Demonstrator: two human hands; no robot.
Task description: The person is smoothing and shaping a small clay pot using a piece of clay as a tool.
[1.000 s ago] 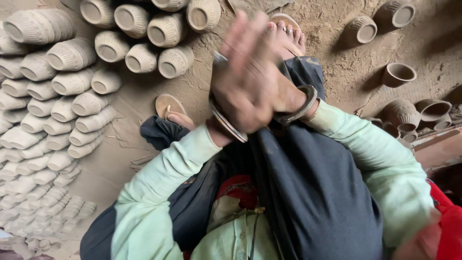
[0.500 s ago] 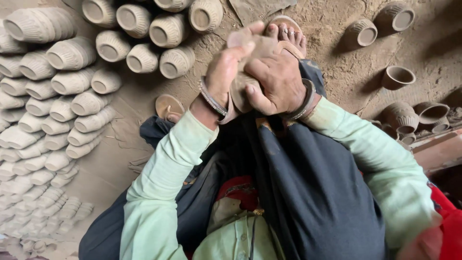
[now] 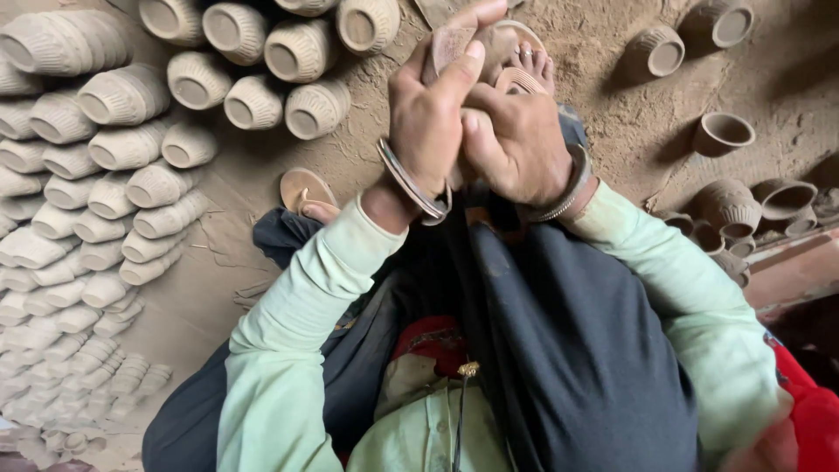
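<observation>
Both of my hands are raised together over my lap around a small brown clay piece (image 3: 447,45). My left hand (image 3: 430,118) wraps it from the left with the thumb pressed up along its side. My right hand (image 3: 516,144) closes on it from the right and below. Most of the clay piece is hidden by my fingers. Metal bangles circle both wrists. Below the hands lie my dark blue cloth (image 3: 559,350) and pale green sleeves. My sandalled foot (image 3: 524,65) shows just behind the hands.
Rows of pale ribbed clay cups (image 3: 105,157) lie stacked on their sides along the left. More ribbed cups (image 3: 288,52) sit at the top. Darker clay pots (image 3: 725,205) stand on the sandy ground at the right. A sandal (image 3: 304,190) lies left of my knee.
My hands have moved closer to the camera and slightly up. The left hand has turned from a blurred open palm to a firm grip on the clay piece beside the right hand.
</observation>
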